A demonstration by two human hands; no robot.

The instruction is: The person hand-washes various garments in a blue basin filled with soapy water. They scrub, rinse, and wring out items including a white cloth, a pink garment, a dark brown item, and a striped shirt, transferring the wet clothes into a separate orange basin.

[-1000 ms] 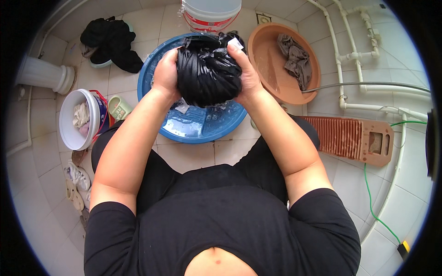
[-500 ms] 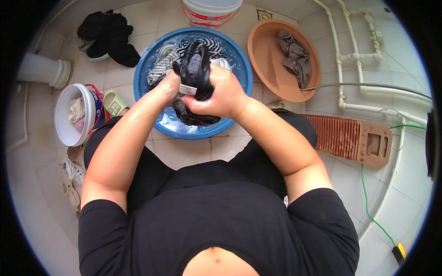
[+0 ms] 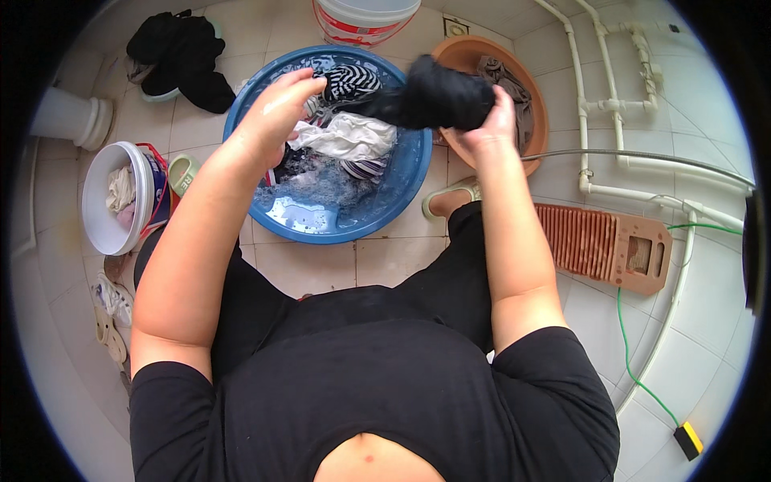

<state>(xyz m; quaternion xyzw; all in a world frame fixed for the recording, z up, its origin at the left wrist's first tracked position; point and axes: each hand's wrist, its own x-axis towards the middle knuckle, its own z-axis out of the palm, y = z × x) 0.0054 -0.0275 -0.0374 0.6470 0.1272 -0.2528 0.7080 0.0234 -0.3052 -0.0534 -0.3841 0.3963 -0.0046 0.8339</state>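
In my right hand [image 3: 490,128] is a dark black garment [image 3: 442,96], bunched up and slightly blurred. It hangs between the blue basin [image 3: 325,238] and the orange-brown basin [image 3: 540,112]. My left hand [image 3: 277,116] is raised over the blue basin's left side, fingers apart and holding nothing. Sudsy water fills the blue basin, where a white garment [image 3: 349,136] and a black-and-white striped cloth [image 3: 352,82] lie among other wet clothes. A grey-brown garment [image 3: 514,80] sits in the orange-brown basin, partly hidden behind the black one.
A brown washboard [image 3: 590,247] lies at right, near white wall pipes [image 3: 573,80] and a grey hose [image 3: 634,150]. Left stands a white bucket [image 3: 90,201] holding cloths; a red-and-white bucket [image 3: 365,32] is at the back. Black clothes [image 3: 181,60] lie far left.
Both hands gripped the black garment over the blue basin before. My left hand has let go and moved left; my right hand has carried the garment right, toward the orange-brown basin.
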